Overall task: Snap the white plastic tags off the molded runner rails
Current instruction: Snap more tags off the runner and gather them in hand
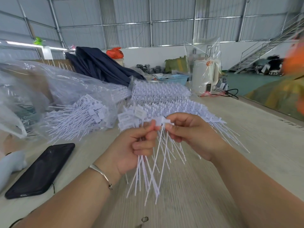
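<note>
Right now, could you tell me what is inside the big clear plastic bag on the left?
The clear plastic bag holds loose white tags spilling from its mouth. Deeper contents are blurred by the film.

Bare forearms; thin, seemingly silver bangle (100,174) on left wrist.

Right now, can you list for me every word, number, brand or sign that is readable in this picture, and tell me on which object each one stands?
No text can be read.
Dark marks on the table edge, far right: too blurred to read.
White tags behind the hands: flat label faces, any print too small and blurred to tell.
Black phone: no readable brand.
White appliance under clear plastic: its dark panel shows nothing legible.
</note>
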{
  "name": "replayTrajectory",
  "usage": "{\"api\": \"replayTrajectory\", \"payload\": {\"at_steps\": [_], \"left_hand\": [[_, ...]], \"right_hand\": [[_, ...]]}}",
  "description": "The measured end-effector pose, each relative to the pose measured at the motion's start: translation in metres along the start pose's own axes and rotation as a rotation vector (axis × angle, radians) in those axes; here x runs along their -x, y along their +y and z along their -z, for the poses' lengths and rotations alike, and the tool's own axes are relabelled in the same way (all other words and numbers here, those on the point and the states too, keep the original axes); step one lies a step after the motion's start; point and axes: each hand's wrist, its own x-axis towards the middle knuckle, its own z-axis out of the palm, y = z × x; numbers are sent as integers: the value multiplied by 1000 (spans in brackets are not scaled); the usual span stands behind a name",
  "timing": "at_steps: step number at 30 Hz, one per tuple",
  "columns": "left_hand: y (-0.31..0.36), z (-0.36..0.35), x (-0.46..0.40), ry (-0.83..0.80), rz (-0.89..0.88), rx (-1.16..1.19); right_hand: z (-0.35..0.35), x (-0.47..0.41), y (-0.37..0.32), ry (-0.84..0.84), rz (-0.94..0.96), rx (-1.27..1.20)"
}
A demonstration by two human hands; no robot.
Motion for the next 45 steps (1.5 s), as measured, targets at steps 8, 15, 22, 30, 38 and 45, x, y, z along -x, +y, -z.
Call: {"api": "replayTrajectory", "payload": {"at_steps": [8,15,22,30,38,45], "left_hand": [[-5,-2,-3,-77,33,8],[-1,1,-6,309,-204,-19],[-5,2,-5,277,-202,-197],[-5,2,-6,387,-203,-230],[-4,3,-6,410,-220,-205],[-5,-4,-5,282,-108,-28]], "right_hand": [[-4,-2,-5,22,-17,-150],[6,-4,-5,143,-67,-225],[4,-2,-4,170,-91,-159],[6,-1,-5,223,-94,-144],[7,0,-6,189,-111,-140],[4,1,-8,95,-90,-321]]}}
